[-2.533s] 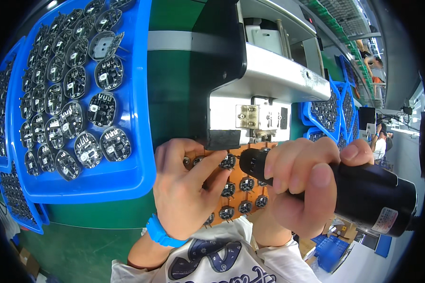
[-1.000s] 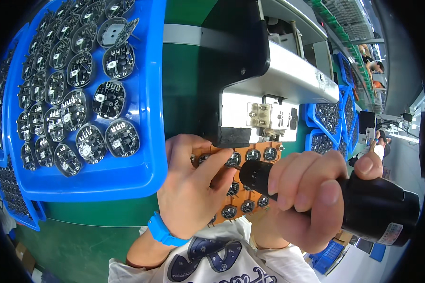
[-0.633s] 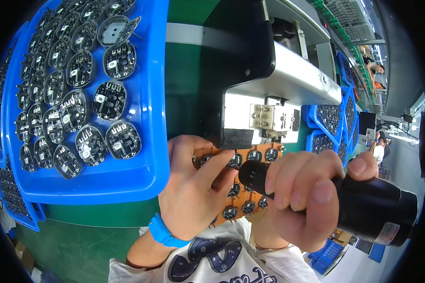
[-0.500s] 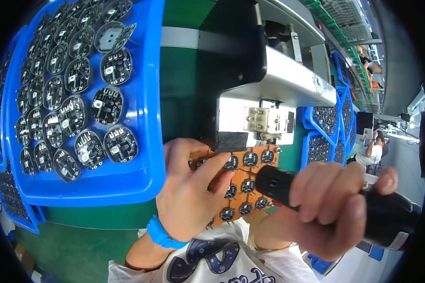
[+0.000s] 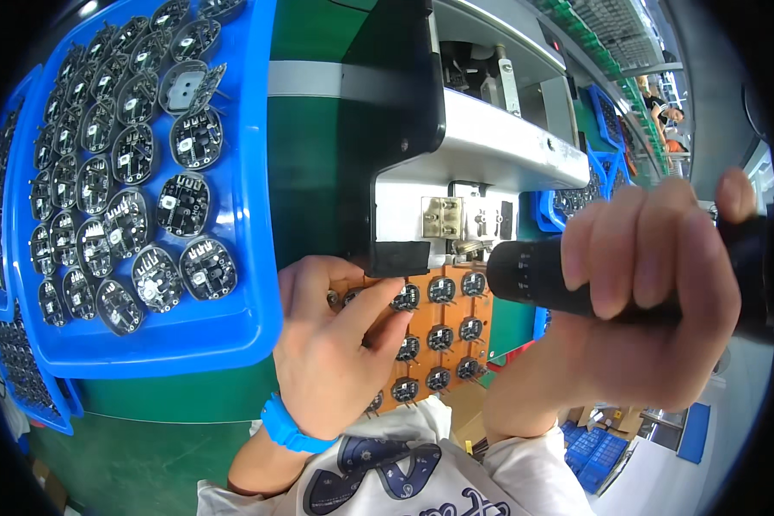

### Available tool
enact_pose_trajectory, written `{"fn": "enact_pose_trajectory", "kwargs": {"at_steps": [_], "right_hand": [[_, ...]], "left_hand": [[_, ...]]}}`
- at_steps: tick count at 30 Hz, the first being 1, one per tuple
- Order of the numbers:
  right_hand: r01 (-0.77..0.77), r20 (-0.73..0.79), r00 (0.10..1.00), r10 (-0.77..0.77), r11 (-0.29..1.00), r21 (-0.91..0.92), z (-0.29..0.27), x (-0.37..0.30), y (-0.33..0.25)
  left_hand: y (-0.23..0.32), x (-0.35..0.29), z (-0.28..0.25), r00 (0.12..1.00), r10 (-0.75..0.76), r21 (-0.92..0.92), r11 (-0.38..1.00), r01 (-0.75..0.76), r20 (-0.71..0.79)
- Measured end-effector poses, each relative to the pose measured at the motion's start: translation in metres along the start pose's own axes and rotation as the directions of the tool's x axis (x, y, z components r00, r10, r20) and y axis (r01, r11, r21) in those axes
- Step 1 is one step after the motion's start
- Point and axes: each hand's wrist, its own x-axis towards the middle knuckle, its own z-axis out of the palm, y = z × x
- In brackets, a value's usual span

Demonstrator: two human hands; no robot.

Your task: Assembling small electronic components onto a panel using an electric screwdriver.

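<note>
An orange fixture board (image 5: 423,318) carries several small round circuit boards (image 5: 440,337) in rows, with pins sticking out at its edges. My left hand (image 5: 335,357), with a blue wristband (image 5: 288,426), grips the board's left part. Its index fingertip touches near a circuit board in the top row, the thumb lies just below, and the other fingers are partly hidden. In my right hand (image 5: 654,284) is a black electric screwdriver (image 5: 533,275), fingers wrapped round its body. It lies nearly level, its nose pointing left beside the fixture's upper right corner.
Just beyond the fixture stands a machine with a silver arm (image 5: 516,142), black side guard (image 5: 391,103) and metal block (image 5: 441,217). A blue tray (image 5: 262,318) of round circuit-board assemblies is at left. Blue bins (image 5: 549,211) stand at right; a person (image 5: 660,112) is far off.
My right hand and the screwdriver have moved up and right, and the screwdriver is now more level. The whole view has shifted slightly; my left hand keeps its place on the fixture.
</note>
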Motion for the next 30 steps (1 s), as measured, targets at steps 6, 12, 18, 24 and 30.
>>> {"fn": "enact_pose_trajectory", "kwargs": {"at_steps": [6,12,18,24,30], "right_hand": [[0.111,-0.110,0.988,-0.106,0.993,0.036,0.008,-0.048,0.007],[0.048,-0.071,0.996,-0.048,0.999,-0.014,0.014,-0.061,0.024],[0.037,-0.058,0.998,-0.039,0.999,-0.027,0.014,-0.064,0.030],[0.020,-0.091,0.996,-0.023,0.999,-0.034,0.017,-0.064,0.033],[0.031,-0.127,0.991,-0.035,0.999,-0.030,0.024,-0.068,0.034]], "left_hand": [[0.000,-0.001,0.002,1.000,-0.014,-0.001,1.000,0.014,-0.003],[-0.002,-0.001,0.003,1.000,-0.023,-0.016,1.000,0.022,-0.014],[-0.004,-0.002,0.004,1.000,-0.026,-0.037,0.999,0.026,-0.013],[-0.004,-0.001,0.003,1.000,-0.014,-0.043,0.999,0.014,-0.004],[-0.003,-0.001,0.001,1.000,-0.014,-0.029,0.999,0.014,0.002]]}}
